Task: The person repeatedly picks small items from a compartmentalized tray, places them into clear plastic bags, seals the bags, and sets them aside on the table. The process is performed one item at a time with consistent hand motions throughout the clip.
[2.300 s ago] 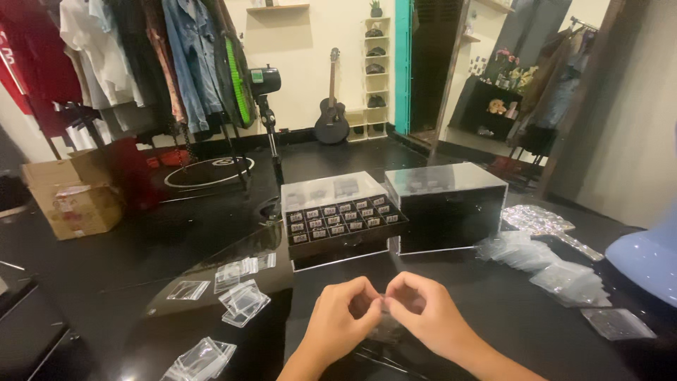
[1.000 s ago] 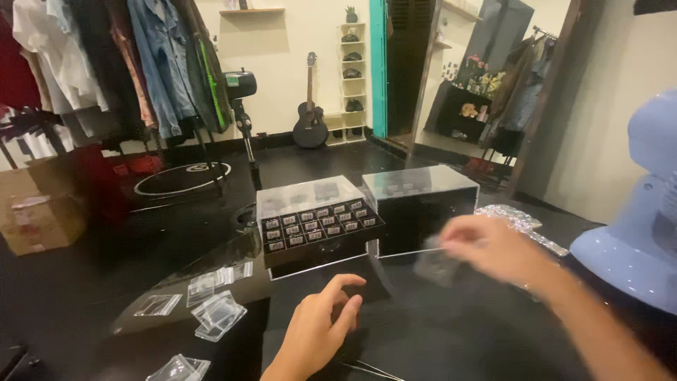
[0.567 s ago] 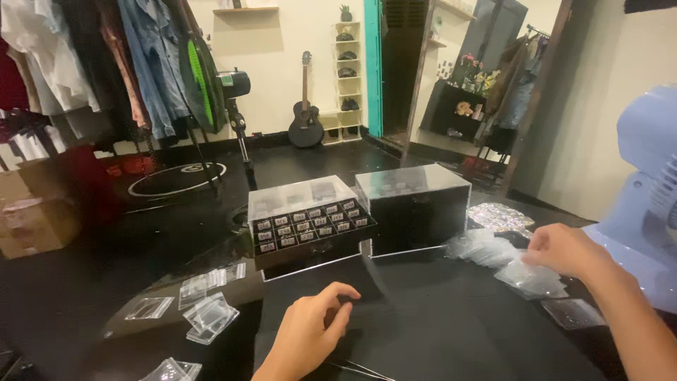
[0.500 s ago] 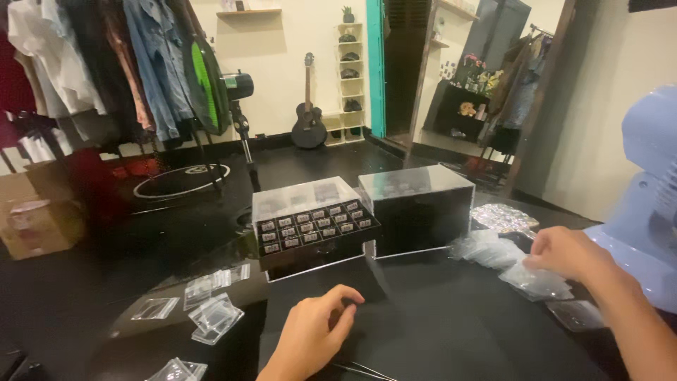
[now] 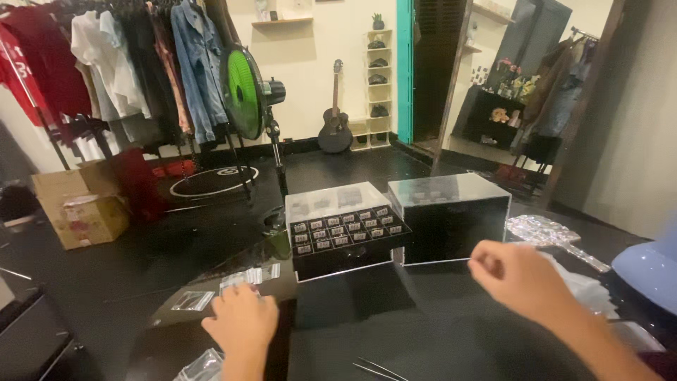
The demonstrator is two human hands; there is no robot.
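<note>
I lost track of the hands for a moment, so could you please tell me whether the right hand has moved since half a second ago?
Yes. The right hand has drawn back left, from the clear bags toward the closed black box.

Small clear plastic bags [image 5: 248,276] lie flat in a short row on the near left of the black table, their far ends showing past the left hand [image 5: 242,323], which rests on them palm down. A looser heap of clear bags [image 5: 584,288] (crumpled, whitish) lies at the right, partly hidden behind the right hand [image 5: 518,277], fingers curled.
</note>
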